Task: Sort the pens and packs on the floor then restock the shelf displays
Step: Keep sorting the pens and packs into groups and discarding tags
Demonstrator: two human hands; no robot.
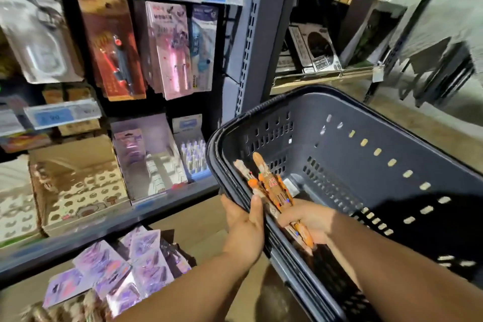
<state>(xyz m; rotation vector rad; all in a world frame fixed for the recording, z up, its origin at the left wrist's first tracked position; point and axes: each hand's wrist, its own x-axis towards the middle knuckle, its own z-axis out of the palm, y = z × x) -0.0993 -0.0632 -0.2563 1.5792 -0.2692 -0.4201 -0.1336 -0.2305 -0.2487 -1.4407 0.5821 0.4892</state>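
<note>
**Both hands at the basket, pens in the right grip**

The left hand (pixel 244 225) reaches forward from the lower middle of the view and clamps the near rim of the dark slotted basket (pixel 366 123). Its thumb lies over the rim's inner edge and its fingers wrap underneath, so its grip is closed on the basket. The right hand (pixel 309 221) comes in from the lower right, its forearm crossing above the basket's near wall. Its fingers are curled round a bundle of pens (pixel 270 181), a closed grip on them.

The pens are orange and brown, with small coloured knobs and printed barrels, and several are held together in a loose fan. Their lower ends sit in the right palm and poke out below it. Their upper ends point up and away toward the basket's left corner, inside the basket and just beside the left thumb.

Pink and purple packs (pixel 122 272) lie heaped on the floor at lower left, below the shelf (pixel 78 240) of pen displays.
</note>
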